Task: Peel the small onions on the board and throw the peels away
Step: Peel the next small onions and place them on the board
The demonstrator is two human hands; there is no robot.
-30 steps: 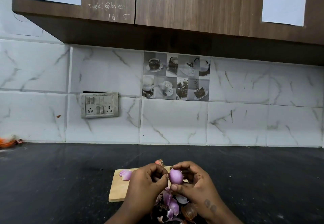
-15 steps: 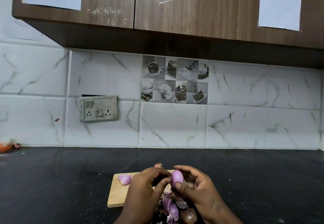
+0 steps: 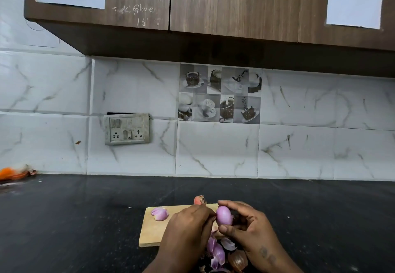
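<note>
Closest to the camera, a heap of peels (image 3: 218, 253) is sitting on the black counter (image 3: 74, 219) right at the bottom edge. It's mostly purple bits, with a brown papery one on the right side. Just above that, both hands are working over the near right corner of the wooden cutting board (image 3: 154, 230).

The right hand (image 3: 250, 227) is pinching the purple onion (image 3: 224, 215), thumb under it and index finger curling over the top, and holding it up off the board. It's looking smooth and bare. The left hand (image 3: 188, 227) is bunching its fingertips against the onion's left side. Can't tell if it's actually nipping a bit of skin or just touching.

A second peeled onion (image 3: 159, 214) is lying on the far left part of the board, well apart from the hands. An unpeeled onion (image 3: 199, 200) is peeking out at the board's far edge, just behind the left hand's knuckles.

Further back, something orange and blurry (image 3: 10, 173) is sitting at the far left where the counter meets the marble-look tiles. On the wall there's a switch panel (image 3: 127, 129) and a coffee-picture tile (image 3: 219, 93), and a brown cabinet (image 3: 235, 5) is hanging above with chalk scribbles on it.
</note>
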